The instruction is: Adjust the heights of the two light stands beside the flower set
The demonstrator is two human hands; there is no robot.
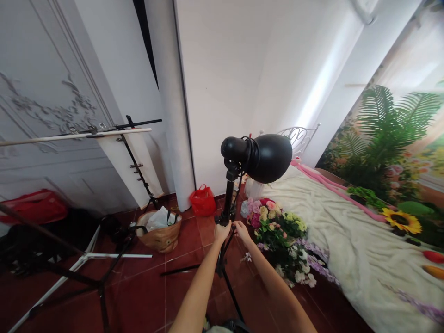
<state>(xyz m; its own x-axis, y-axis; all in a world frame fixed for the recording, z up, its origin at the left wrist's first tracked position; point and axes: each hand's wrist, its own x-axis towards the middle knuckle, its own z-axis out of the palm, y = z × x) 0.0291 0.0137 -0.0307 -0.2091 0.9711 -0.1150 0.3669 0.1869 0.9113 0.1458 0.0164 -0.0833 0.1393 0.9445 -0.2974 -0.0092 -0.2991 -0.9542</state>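
Observation:
In front of me stands a black studio lamp [270, 158] with a dome-shaped shade pointing right, its cord wound around the neck. It tops a black light stand [228, 196] whose legs spread on the floor. My left hand [222, 231] is wrapped round the pole just under a clamp collar. Close beside it, at the pole's right side, is my right hand [240, 227]; its fingers are bent together at a small dark part, perhaps a knob or the cord, too small to make out.
Artificial flowers [274, 217] lie right of the stand, by a bed with a cream blanket [333, 222]. A red bag [203, 201] and a woven basket [161, 233] sit on the red tiles [183, 252]. White and black stand legs [120, 255] cross the floor at left.

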